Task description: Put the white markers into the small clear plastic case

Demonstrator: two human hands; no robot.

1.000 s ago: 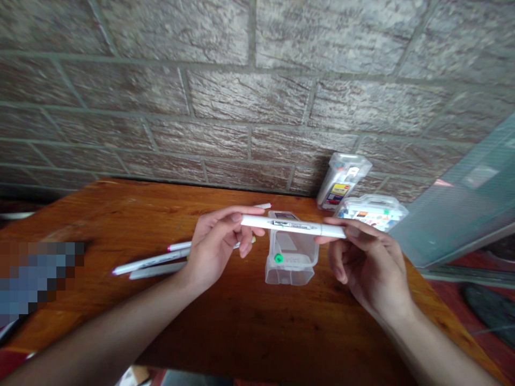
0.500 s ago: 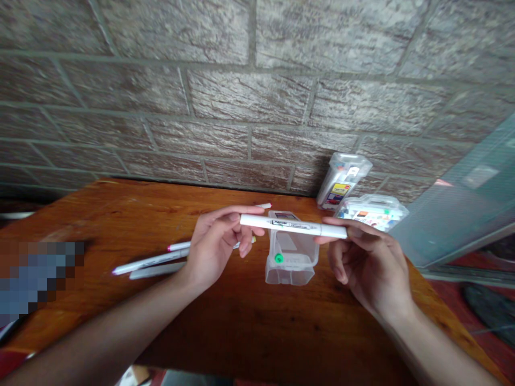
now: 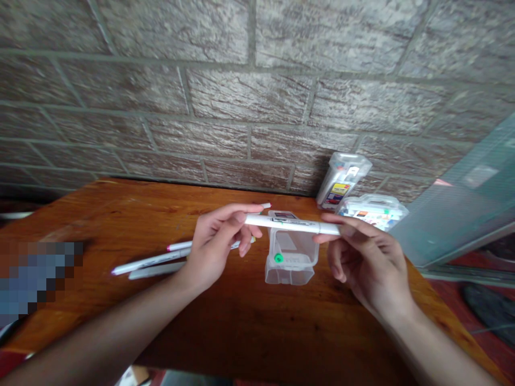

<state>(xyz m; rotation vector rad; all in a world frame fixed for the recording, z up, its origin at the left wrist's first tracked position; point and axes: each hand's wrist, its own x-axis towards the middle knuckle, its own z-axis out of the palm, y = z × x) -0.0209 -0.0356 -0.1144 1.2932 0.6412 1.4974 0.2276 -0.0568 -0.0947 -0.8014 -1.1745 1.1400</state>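
Note:
A white double-ended marker (image 3: pixel 292 224) with a dark label lies level between my hands, above a clear plastic box (image 3: pixel 290 262). My left hand (image 3: pixel 217 241) pinches its left end, and my right hand (image 3: pixel 362 252) holds its right end with the fingertips. Neither hand touches the box, which stands open-topped with a green spot on its wall. Left of my left hand, several white markers lie on the table, one with a pink tip (image 3: pixel 179 246). A white marker end (image 3: pixel 265 205) pokes out beyond my left fingers.
A wooden table (image 3: pixel 241 332) ends against a grey brick wall (image 3: pixel 249 102). Two clear plastic marker cases (image 3: pixel 341 181) stand at the back right, with the second (image 3: pixel 372 213) lying lower. A glass pane (image 3: pixel 450 198) leans at the right. A blurred blue patch (image 3: pixel 36 279) covers the left.
The white marker looks shorter between my hands, with both ends drawn inward, and my fingers have shifted along it. The table items have not moved.

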